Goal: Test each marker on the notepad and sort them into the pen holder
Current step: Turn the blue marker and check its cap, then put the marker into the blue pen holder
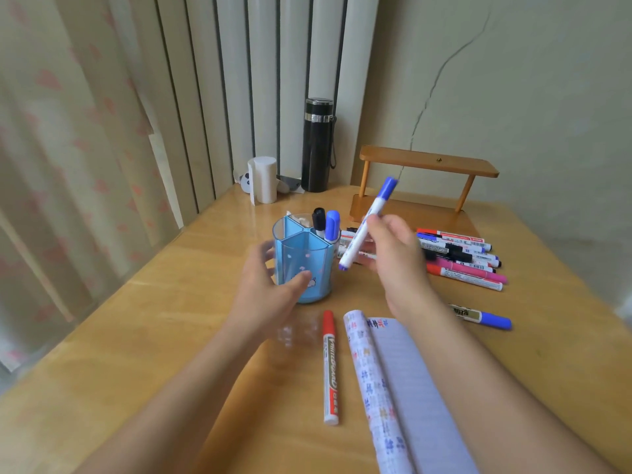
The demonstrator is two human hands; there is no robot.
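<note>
Pinching capped blue marker (367, 224) in curled fingers of right hand (393, 248), tilted, cap toward 1 o'clock, tail low at 3 o'clock of pen holder (304, 265). Cupped left hand (270, 285) round holder on desk (171, 319), thumb on front wall; blurred. Counted two markers upright in its 2 o'clock compartment. Best bet: steady holder, swing marker vertical, drop tail-first clear of dividers. Read "WHITEBOARD" on red marker (330, 367), 6 o'clock of holder, beside open notepad (410, 388) with test scribbles on top line. Couldn't read labels on marker pile (461, 258) at 3 o'clock.
</note>
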